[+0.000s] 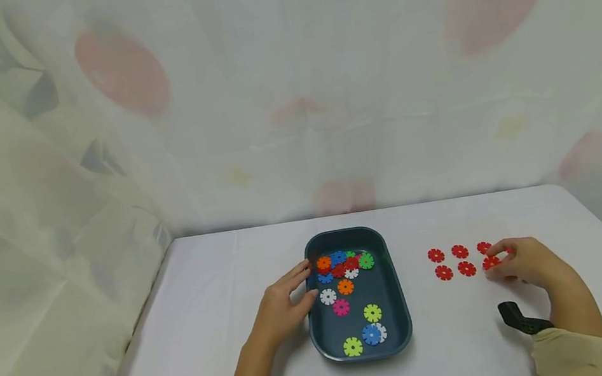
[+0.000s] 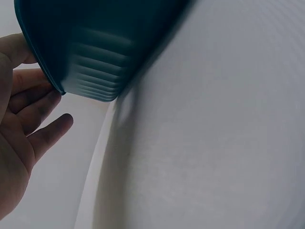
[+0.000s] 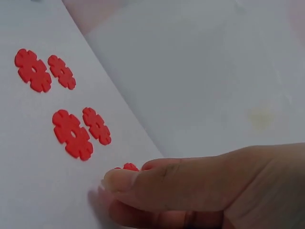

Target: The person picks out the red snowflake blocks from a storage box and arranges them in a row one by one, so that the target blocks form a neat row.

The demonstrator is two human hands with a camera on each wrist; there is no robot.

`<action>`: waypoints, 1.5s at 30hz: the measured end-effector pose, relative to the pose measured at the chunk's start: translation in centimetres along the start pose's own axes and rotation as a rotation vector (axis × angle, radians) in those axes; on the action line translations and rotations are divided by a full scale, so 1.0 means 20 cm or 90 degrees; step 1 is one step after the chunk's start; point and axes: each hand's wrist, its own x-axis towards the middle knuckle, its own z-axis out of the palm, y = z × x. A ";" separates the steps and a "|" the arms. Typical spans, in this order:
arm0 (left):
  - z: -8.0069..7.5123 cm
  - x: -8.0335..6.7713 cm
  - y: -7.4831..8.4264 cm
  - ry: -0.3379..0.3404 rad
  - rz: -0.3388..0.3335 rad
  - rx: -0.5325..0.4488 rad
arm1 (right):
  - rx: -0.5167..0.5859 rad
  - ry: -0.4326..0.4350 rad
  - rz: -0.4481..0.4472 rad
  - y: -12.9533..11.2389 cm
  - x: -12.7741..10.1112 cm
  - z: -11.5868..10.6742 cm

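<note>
My left hand [image 1: 284, 299] rests at the left rim of a dark teal tray [image 1: 395, 303], fingers loosely spread. In the left wrist view, its fingertips lie along the tray's edge. Inside the tray are notched plastic snowflake discs in several colours, such as an orange disc [image 1: 346, 287] and a pink disc [image 1: 341, 307]. My right hand [image 1: 528, 262] pinches a red snowflake disc [image 1: 491, 262] between thumb and index finger, low over the table. That disc is hidden by the thumb in the right wrist view. More red shows under the curled fingers.
Red discs lie in two rows on the white table [image 1: 232, 275], among them a red disc [image 1: 435, 255] and another red disc [image 1: 466, 269]. A patterned curtain [image 1: 325, 114] hangs behind the table and at its left side.
</note>
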 end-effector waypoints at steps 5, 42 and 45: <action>0.01 -0.01 0.00 -0.008 -0.008 -0.004 | -0.015 0.001 -0.006 0.03 0.02 0.01; 0.01 0.00 0.01 -0.014 -0.027 0.001 | -0.056 0.010 -0.029 0.07 0.04 0.01; 0.01 0.00 0.01 -0.016 -0.029 -0.001 | -0.053 0.007 -0.022 0.07 0.04 0.01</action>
